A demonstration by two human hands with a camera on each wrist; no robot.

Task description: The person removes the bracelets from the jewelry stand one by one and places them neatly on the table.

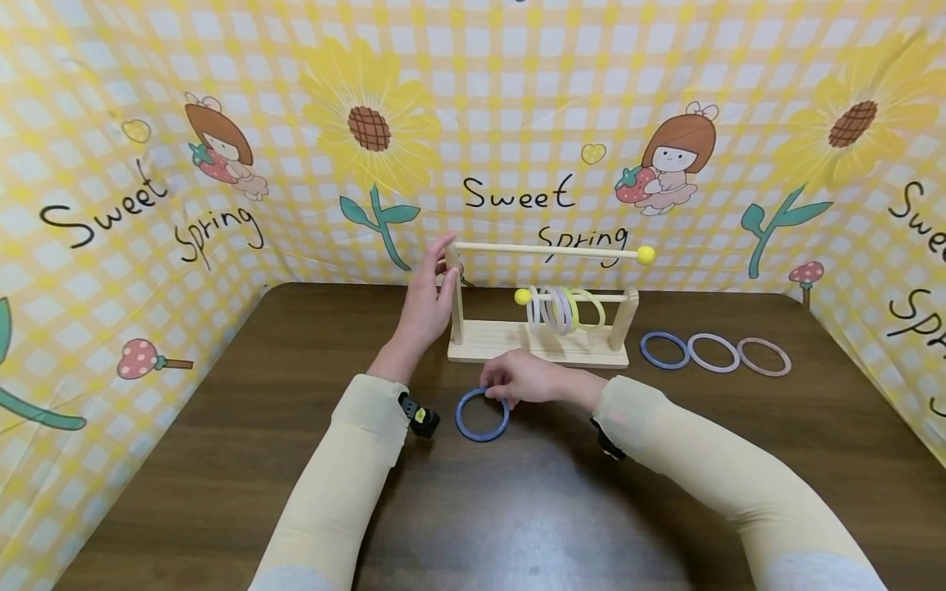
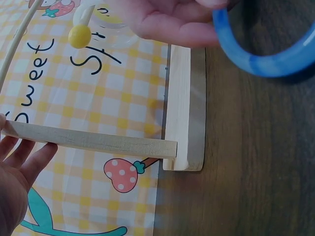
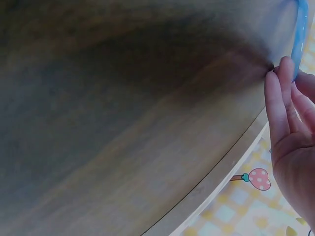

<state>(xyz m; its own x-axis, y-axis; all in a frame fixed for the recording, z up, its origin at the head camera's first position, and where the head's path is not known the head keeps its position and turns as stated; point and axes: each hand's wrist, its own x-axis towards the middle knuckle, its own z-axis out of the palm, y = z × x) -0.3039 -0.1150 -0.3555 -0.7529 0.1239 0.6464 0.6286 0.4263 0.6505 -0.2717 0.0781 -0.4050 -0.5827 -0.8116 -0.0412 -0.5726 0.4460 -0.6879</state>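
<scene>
A wooden ring stand (image 1: pixel 539 351) has a flat base, an upright post at each end and two rods tipped with yellow balls. My left hand (image 1: pixel 430 300) grips the top of its left post (image 2: pixel 93 141), fingers on one side and thumb on the other. In front of the base, my right hand (image 1: pixel 526 377) pinches a blue ring (image 1: pixel 482 414) at its upper edge between thumb and fingers. That ring (image 2: pixel 275 66) shows large in the left wrist view. Several white, lilac and yellow-green rings (image 1: pixel 565 312) hang on the lower rod.
On the dark wooden table (image 1: pixel 296 476), right of the stand, a blue ring (image 1: pixel 643 349), a pale lilac ring (image 1: pixel 691 351) and a pinkish ring (image 1: pixel 789 361) lie in a row. A yellow checked cloth (image 1: pixel 502 98) with printed flowers surrounds the back and sides.
</scene>
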